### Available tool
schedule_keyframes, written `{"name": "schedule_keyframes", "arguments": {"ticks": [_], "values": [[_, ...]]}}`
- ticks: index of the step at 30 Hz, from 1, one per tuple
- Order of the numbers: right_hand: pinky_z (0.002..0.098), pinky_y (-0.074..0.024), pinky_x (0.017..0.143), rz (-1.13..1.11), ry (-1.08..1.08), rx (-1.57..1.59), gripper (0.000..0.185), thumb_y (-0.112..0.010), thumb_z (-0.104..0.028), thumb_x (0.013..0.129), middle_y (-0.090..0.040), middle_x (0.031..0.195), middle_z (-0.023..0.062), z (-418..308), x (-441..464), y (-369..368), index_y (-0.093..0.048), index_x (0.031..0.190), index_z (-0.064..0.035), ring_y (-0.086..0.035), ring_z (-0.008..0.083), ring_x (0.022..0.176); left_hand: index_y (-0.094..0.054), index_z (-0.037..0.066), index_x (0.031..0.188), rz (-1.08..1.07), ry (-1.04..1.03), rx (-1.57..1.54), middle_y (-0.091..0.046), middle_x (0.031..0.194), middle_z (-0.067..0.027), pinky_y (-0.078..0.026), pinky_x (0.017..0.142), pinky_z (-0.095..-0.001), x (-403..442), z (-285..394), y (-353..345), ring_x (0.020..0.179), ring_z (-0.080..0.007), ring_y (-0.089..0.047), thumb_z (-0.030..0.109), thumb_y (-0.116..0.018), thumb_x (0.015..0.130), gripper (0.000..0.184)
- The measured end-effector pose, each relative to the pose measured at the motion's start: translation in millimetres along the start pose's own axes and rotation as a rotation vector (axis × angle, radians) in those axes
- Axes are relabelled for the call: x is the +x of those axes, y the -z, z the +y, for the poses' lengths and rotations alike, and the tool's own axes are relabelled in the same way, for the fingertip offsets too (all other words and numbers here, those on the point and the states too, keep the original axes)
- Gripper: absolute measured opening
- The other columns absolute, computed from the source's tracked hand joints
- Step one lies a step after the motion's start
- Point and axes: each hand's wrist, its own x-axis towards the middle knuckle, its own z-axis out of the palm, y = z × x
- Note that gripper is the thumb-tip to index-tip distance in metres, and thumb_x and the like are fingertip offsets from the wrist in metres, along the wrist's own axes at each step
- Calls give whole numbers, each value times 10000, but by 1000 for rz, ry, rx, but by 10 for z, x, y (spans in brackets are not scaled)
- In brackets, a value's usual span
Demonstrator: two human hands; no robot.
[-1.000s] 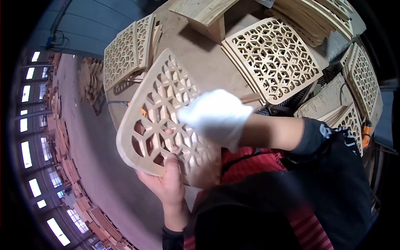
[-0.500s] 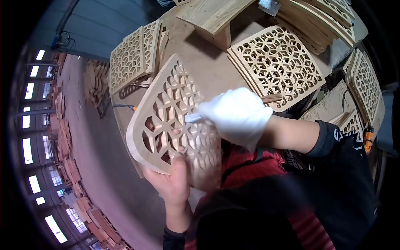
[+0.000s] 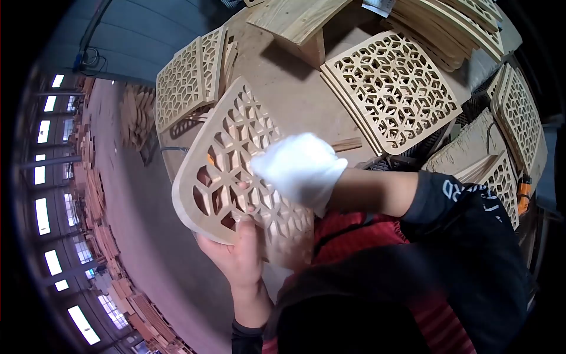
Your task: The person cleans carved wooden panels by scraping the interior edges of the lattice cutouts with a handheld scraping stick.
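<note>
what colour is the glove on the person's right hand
The glove is white, shown best in the head view.

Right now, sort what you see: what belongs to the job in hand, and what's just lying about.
Job: lattice panel, bare left hand, gloved right hand, wooden handle beside it; probably stacked matching panels.
Apparently lying about: wooden stand, orange tool, timber pile.

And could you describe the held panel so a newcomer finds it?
Start at the large table, then find the bare left hand in front, gripping the panel beneath the white-gloved right hand. Unlike the other lattice panels, this one is held in a hand.
</note>
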Motion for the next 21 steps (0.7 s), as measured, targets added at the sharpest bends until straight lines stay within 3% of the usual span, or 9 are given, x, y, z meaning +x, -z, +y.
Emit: {"name": "schedule_keyframes", "arguments": {"ticks": [2,3,5,9,10,13,17,21], "values": [[429,-530,646,-122,19,-36,221,-666,-129,710,-649,783,148,45,-84,54,-581,905,-70,-657,368,753,-397,-92,1332,4,-7,6,-605,1164,-177,-495,852,-287,-32,11,-46,1020,-196,-608,-83,-494,784,557],[429,-529,643,-106,2,-28,250,-675,-112,695,-652,787,133,62,-143,117,-588,928,-82,-659,358,752,-388,-92,1335,-21,-4,112,-607,1161,-178,-493,863,-290,-48,-3,-11,1022,-200,-609,-80,-499,779,567],[434,-525,632,-43,-22,-86,381,-721,-86,637,-658,799,94,151,-263,200,-602,998,-119,-662,332,748,-386,-92,1332,-5,-18,19,-612,1154,-175,-491,866,-287,-50,7,-64,1005,-194,-612,-87,-492,778,564],[432,-524,616,-136,-13,-84,407,-742,-109,586,-645,788,125,80,-144,168,-576,956,-67,-657,347,744,-357,-83,1367,32,20,-52,-606,1154,-177,-497,841,-283,-2,-3,-39,1009,-189,-605,-112,-461,778,599],[436,-525,626,66,57,14,348,-702,-77,613,-640,773,136,70,-105,-56,-560,930,-48,-655,354,741,-358,-83,1367,28,10,-47,-607,1151,-175,-497,839,-280,-13,-7,-54,1009,-188,-605,-112,-459,777,600],[444,-524,635,-19,34,14,209,-614,-77,715,-641,765,136,63,-152,-12,-579,922,-80,-656,346,734,-377,-86,1359,41,-26,-56,-610,1141,-169,-495,844,-286,-43,26,-92,1006,-188,-603,-108,-458,773,592],[441,-517,634,-61,-44,-82,244,-628,-124,744,-644,765,119,162,-262,184,-607,986,-115,-657,341,736,-384,-98,1354,6,-6,-33,-609,1150,-177,-490,859,-307,-67,-40,28,977,-186,-605,-92,-472,772,589],[426,-515,612,148,112,33,315,-627,-55,726,-633,789,118,111,-175,-153,-600,1038,-86,-646,337,732,-364,-101,1370,32,4,-77,-607,1155,-185,-495,828,-279,-51,-58,22,953,-179,-605,-97,-469,767,612]]}}
